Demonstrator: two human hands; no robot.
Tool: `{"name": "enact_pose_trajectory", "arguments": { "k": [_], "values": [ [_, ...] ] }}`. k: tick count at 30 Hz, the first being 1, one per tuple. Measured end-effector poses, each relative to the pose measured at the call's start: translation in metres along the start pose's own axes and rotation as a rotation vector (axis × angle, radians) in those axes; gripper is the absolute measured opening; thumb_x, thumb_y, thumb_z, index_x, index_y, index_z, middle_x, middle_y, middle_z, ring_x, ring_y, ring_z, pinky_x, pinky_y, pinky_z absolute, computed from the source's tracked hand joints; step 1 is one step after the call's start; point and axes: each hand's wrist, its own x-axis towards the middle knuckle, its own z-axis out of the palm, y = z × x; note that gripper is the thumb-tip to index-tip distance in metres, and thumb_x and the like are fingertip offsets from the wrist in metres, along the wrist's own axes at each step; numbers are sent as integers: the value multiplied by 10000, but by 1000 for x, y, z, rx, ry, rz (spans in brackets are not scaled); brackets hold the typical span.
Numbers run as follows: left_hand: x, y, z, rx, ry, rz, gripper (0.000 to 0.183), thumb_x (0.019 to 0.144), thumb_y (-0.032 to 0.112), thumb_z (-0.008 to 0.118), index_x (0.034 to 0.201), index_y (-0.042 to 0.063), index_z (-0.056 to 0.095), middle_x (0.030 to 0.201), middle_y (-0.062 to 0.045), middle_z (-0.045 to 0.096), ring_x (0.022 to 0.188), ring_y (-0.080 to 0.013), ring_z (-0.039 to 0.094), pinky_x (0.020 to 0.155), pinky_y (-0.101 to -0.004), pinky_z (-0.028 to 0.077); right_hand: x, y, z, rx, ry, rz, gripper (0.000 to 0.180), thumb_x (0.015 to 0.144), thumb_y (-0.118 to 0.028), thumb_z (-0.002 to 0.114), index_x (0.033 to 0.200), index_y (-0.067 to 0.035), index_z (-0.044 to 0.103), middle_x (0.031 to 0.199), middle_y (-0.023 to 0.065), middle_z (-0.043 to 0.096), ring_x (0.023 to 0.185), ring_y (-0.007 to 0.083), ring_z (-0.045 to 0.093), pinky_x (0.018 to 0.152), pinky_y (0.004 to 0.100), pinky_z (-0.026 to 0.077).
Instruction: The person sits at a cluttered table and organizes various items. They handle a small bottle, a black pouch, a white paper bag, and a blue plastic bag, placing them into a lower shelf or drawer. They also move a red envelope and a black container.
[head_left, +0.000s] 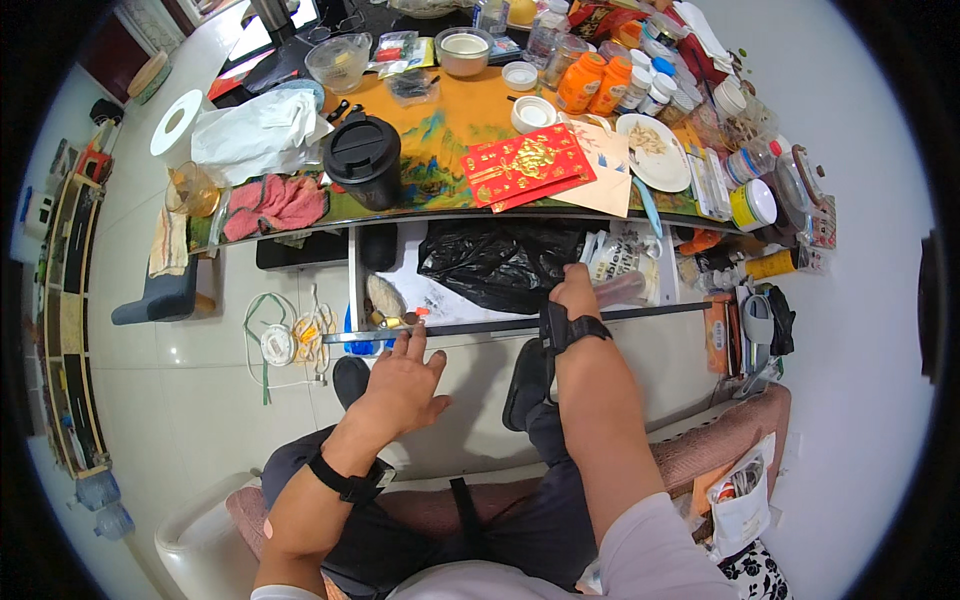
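Note:
An open drawer (450, 327) juts from under the table in front of me. My left hand (401, 382) is at its front edge on the left, fingers spread, fingertips at the rim near small items, holding nothing. My right hand (576, 291) reaches over the front edge to the right side of a black plastic bag (495, 262); its fingers are partly hidden, so whether it grips the bag is unclear. Right of that hand lie a printed plastic bag (626, 251) and a translucent pinkish item (621, 291). A dark cylinder (379, 246) and a pale oval object (385, 295) lie in the drawer's left part.
On the tabletop stand a black lidded cup (364, 161), a pink cloth (276, 206), red envelopes (529, 166), a white plate (675, 171) and several bottles and jars. Cables (307, 337) lie on the floor at left; boxes (718, 337) stand right of the drawer.

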Motion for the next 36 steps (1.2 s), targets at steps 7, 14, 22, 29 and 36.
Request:
{"name": "enact_pose_trajectory", "arguments": {
  "k": [7, 14, 22, 29, 36],
  "values": [
    [0, 4, -4, 23, -18, -2, 682, 770, 420, 757, 1309, 46, 569, 1473, -358, 320, 1305, -492, 429, 1012, -490, 455, 9, -30, 10, 589, 251, 770, 315, 832, -388, 627, 937, -93, 591, 842, 91, 494, 508, 189, 324, 403, 309, 287],
    [0, 7, -6, 29, -40, -2, 691, 776, 427, 754, 1313, 37, 562, 1474, -356, 317, 1315, -500, 416, 1025, -491, 450, 22, -30, 12, 423, 194, 886, 464, 837, -410, 636, 1152, -73, 590, 1071, 179, 578, 607, 198, 441, 456, 337, 374],
    [1, 8, -7, 32, -60, -23, 706, 783, 447, 746, 1340, 59, 553, 1487, -362, 297, 1337, -505, 392, 1054, -484, 430, -8, -67, 33, 360, 413, 479, 476, 803, -215, 715, 1179, 53, 600, 1159, 197, 638, 1004, 364, 603, 909, 458, 470],
    [-1, 5, -1, 35, -63, -9, 706, 796, 459, 730, 1354, 69, 545, 1489, -371, 292, 1348, -499, 384, 1058, -485, 425, -52, -175, 30, 23, 525, -494, 703, 744, -300, 804, 1271, 52, 500, 1169, 238, 593, 1049, 379, 577, 929, 473, 456],
    [-11, 5, -2, -7, -11, 52, 655, 826, 448, 704, 1322, 50, 549, 1456, -352, 361, 1248, -457, 508, 1006, -471, 463, -28, -265, 29, -993, 238, -199, 1005, 595, -550, 872, 1352, -41, 449, 1287, 197, 579, 1218, 339, 538, 993, 466, 427]
  ]
}}
